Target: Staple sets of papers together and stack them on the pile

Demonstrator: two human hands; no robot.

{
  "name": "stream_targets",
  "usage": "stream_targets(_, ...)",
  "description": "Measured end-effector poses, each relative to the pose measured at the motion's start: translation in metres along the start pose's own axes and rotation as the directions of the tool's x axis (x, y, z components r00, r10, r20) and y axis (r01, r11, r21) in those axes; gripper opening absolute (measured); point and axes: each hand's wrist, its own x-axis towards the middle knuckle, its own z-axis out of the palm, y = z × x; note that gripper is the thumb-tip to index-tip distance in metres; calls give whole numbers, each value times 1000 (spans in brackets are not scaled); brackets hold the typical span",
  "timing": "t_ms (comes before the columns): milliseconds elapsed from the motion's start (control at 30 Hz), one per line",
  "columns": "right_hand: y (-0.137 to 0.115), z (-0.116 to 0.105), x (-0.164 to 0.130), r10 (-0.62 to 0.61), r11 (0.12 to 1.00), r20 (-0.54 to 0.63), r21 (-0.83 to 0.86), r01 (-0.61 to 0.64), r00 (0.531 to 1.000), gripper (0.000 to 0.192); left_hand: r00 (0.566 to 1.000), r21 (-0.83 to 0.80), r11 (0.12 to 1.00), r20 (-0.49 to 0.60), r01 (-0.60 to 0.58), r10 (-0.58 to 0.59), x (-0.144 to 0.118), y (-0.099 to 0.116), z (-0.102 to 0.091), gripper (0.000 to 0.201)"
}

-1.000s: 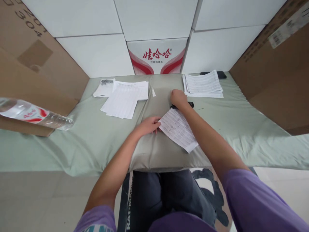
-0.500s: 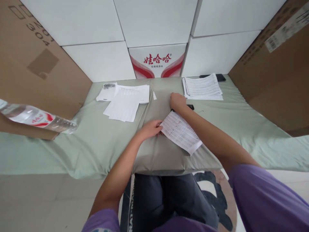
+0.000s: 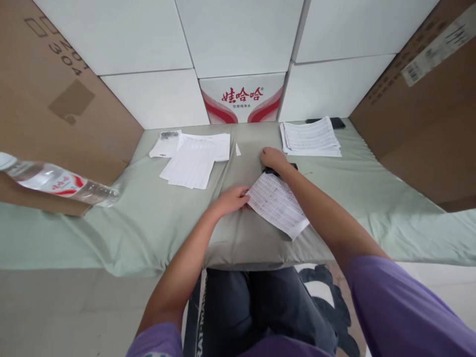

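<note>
left hand is pinning the near-left corner of the printed sheet flat on the grey cushion while the right hand curls over a small black thing, maybe a stapler, so the sheet could easily skew if that corner slips.

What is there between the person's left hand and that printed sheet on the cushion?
Nothing visible. The left hand already rests its fingertips on the near edge of the printed sheet. The right hand presses a small black object at the sheet's far end.
</note>
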Motion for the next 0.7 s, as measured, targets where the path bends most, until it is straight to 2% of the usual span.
stream_targets(100,-1,-1,-2,5,1000,1,-7,-5,1000,43,1000,12,1000,3,5,-5,-1,2,0,46)
stream_targets(333,3,-4,8,-25,1000,89,2,25,996,45,1000,47,999,10,16,-16,0,1,-1,46)
stream_targets(567,-2,-18,17,-72,994,251,-61,90,965,43,1000,73,997,4,3,-3,0,0,-1,48)
stream_targets(700,-3,-19,16,-80,993,216,-69,97,973,47,1000,35,999,6,2,-2,0,2,-1,49)
